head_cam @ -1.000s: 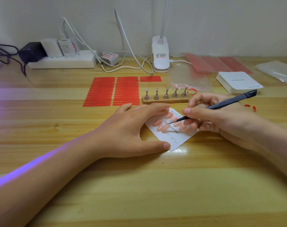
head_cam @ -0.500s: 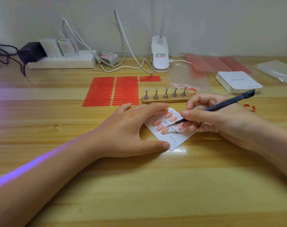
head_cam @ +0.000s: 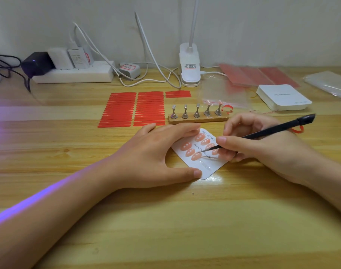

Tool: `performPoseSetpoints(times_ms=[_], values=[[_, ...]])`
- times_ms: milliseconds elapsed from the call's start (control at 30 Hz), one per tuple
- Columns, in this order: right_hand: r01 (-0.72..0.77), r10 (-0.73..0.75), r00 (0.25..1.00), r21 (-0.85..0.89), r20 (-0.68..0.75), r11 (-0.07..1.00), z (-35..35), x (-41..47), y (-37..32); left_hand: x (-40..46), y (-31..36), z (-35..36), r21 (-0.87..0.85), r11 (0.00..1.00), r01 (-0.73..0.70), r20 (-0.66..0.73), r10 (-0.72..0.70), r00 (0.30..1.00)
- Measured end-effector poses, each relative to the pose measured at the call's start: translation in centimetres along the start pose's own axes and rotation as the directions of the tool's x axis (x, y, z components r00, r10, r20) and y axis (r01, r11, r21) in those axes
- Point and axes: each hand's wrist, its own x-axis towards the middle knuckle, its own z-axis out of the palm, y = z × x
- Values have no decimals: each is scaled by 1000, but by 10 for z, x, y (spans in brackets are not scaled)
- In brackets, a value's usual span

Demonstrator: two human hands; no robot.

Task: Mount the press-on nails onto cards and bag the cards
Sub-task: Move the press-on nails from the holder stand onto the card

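The left hand [head_cam: 156, 152] lies flat with fingers straight, pinning the white card [head_cam: 203, 167] to the counter [head_cam: 165, 220]. The right hand [head_cam: 263, 144] grips black tweezers [head_cam: 263, 133], tips touching a pink nail [head_cam: 196, 155].

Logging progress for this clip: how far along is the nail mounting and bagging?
Done: several nails sit on the card. In hand: left hand steadies it; right hand works the black tool at a nail. Left: bagging; the clear bag lies unused.
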Motion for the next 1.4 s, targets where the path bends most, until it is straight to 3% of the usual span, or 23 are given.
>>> performPoseSetpoints(times_ms=[267,733,933,1133,1267,1400], values=[[122,-121,992,-82,16,989,1,-4,2,0,-1,0,-7,1000,7,-3,-7,1000],[204,-221,974,-214,-56,955,4,-12,1,-1,-2,0,-13,1000,1,-11,-1,1000],[214,-244,955,-178,-168,961,3,-9,2,-5,0,1,-3,1000,-15,-124,15,992],[219,-254,963,-292,-86,931,5,-11,2,-8,6,3,45,998,35,-241,-23,970],[232,-279,959,-416,-55,879,5,-12,4,-8,9,3,96,994,51,-240,-27,970],[231,-291,953,-421,-83,877,4,-12,4,-11,6,-1,144,989,18,-247,19,969]])
